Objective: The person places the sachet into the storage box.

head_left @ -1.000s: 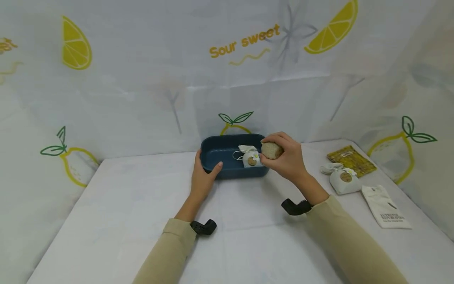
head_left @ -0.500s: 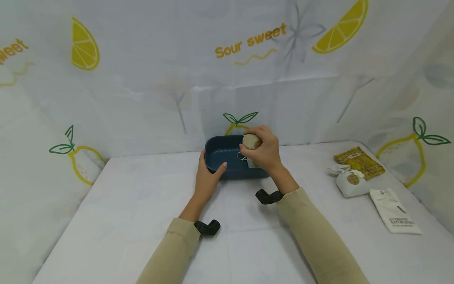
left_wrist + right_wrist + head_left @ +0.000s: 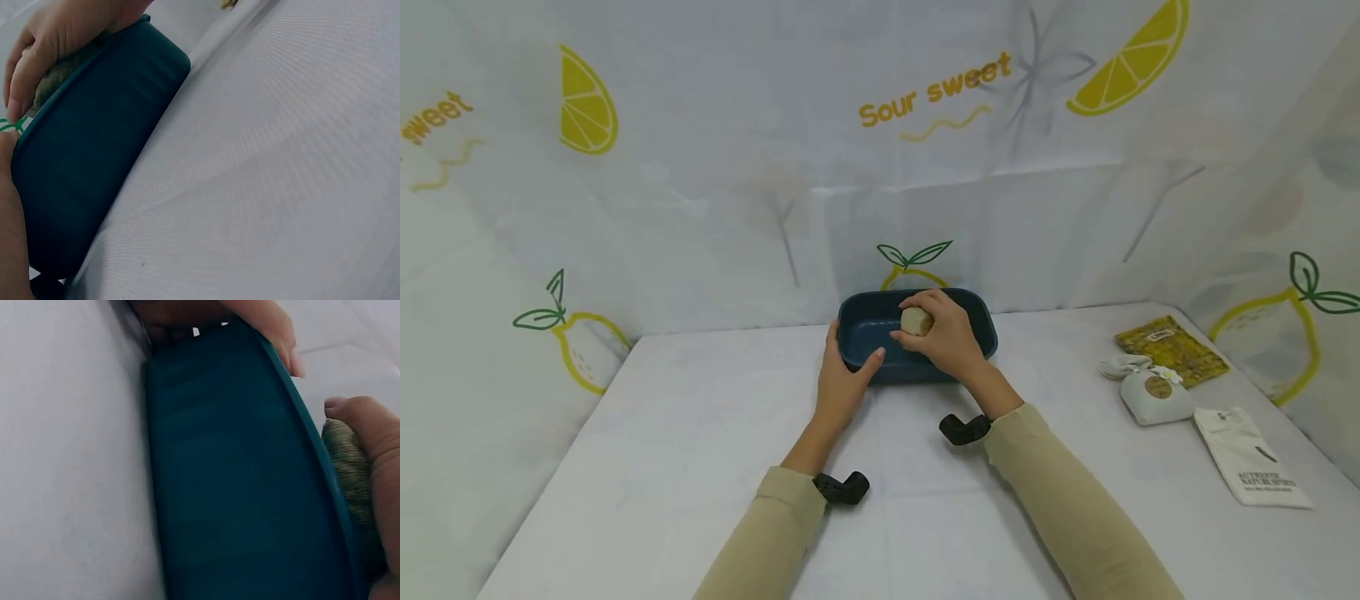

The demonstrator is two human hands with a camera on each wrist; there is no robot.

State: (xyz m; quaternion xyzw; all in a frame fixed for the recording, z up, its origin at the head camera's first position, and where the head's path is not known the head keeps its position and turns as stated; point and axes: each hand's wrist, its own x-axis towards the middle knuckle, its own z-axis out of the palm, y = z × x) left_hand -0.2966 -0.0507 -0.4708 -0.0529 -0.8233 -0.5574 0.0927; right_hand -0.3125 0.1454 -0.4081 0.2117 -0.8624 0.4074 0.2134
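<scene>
A dark blue rectangular bin stands at the back of the table. My left hand grips its left end, with the thumb over the front rim. Above the bin's opening, my right hand holds a small beige-green roundish bundle between thumb and fingers. The right wrist view shows the coarse woven texture of this bundle, just beyond the bin's rim. In the left wrist view the bundle is partly covered by fingers. My right hand and the bundle hide part of the bin's inside.
At the table's right lie a yellow-brown patterned packet, a white tied sachet with a flower and round label, and a flat white printed pouch. A lemon-printed white cloth hangs right behind the bin.
My right hand has carried the bundle left from the bin's right edge to over its middle. The white sachet seen inside the bin earlier is now hidden. My left hand keeps its grip.
</scene>
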